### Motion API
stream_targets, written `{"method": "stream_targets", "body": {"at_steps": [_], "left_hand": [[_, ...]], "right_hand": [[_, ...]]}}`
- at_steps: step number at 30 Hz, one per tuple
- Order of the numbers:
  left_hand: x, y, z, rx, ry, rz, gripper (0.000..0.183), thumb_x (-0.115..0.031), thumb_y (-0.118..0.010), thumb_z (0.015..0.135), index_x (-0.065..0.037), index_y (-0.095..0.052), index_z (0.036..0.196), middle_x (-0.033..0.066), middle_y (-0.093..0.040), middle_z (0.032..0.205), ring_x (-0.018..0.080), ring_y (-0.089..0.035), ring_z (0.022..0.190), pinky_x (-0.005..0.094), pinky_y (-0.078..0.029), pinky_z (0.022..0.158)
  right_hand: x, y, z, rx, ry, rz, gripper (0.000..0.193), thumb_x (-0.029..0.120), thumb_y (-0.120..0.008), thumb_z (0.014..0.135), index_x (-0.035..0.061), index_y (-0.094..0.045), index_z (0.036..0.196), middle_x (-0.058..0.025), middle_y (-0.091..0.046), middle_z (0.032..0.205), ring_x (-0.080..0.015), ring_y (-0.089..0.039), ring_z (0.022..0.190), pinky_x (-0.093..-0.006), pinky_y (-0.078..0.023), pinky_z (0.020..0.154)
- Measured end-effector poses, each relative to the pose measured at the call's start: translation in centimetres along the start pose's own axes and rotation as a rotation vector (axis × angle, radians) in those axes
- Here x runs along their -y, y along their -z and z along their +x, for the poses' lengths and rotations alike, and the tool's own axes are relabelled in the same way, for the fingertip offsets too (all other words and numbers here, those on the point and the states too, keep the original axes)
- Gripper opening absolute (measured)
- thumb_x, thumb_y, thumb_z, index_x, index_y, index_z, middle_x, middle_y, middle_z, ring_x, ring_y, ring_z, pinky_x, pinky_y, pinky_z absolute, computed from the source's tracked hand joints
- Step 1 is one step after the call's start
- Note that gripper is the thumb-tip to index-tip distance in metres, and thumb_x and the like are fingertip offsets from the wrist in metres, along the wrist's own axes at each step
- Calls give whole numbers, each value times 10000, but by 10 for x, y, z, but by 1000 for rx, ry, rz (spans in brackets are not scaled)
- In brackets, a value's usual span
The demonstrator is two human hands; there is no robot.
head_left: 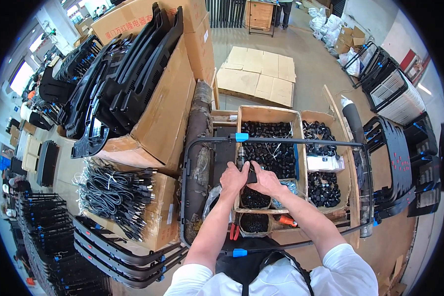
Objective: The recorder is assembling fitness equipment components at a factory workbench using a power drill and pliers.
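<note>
A black rectangular tube frame (301,141) with rounded corners lies across the wooden bins in front of me. One blue clip-like piece (241,137) sits on its far bar, another blue piece (240,252) on its near bar. Just inside the far bar, both hands close around a dark tool with a silver cylindrical nose (241,155), which points away from me at the far blue piece. My left hand (233,177) grips its left side, fingers curled. My right hand (266,180) wraps its right side, thumb beside the left one. The fingers hide most of the tool's body.
Wooden bins (304,163) hold black caps and small screws. Red-handled pliers (235,231) and an orange-handled tool (287,220) lie near me. Left are bundled cables (114,192) and a carton (170,106) of black panels; stacked frames (392,158) stand right. Flattened cardboard (256,76) lies beyond.
</note>
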State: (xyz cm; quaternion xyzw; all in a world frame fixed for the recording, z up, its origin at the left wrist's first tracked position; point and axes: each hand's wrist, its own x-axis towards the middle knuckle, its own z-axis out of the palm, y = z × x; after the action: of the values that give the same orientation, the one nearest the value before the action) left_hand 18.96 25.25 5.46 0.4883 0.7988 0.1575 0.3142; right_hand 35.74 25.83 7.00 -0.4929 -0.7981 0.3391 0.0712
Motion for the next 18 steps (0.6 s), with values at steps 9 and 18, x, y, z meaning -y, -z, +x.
{"method": "stream_targets", "body": {"at_steps": [9,18], "left_hand": [[1,5,9,25,-32,25,732,-679,-601,925,14,-601,1162,293,-739,1095,461,-711,1084,540,-555,939],[4,11,0,43,-76,4,672,-599,-641,937,37,-598,1147,307,-735,1081,464,-720,1049,540,-562,921]], "right_hand": [[4,-9,-1,-114,146,-154,577,214,-823,809,36,-546,1282,-162,-551,1357,-405,-637,1180,-492,-557,940],[5,-15,-8,-92,112,-148,586,217,-810,809,39,-548,1301,-160,-550,1384,-409,-648,1158,-506,-561,926]]}}
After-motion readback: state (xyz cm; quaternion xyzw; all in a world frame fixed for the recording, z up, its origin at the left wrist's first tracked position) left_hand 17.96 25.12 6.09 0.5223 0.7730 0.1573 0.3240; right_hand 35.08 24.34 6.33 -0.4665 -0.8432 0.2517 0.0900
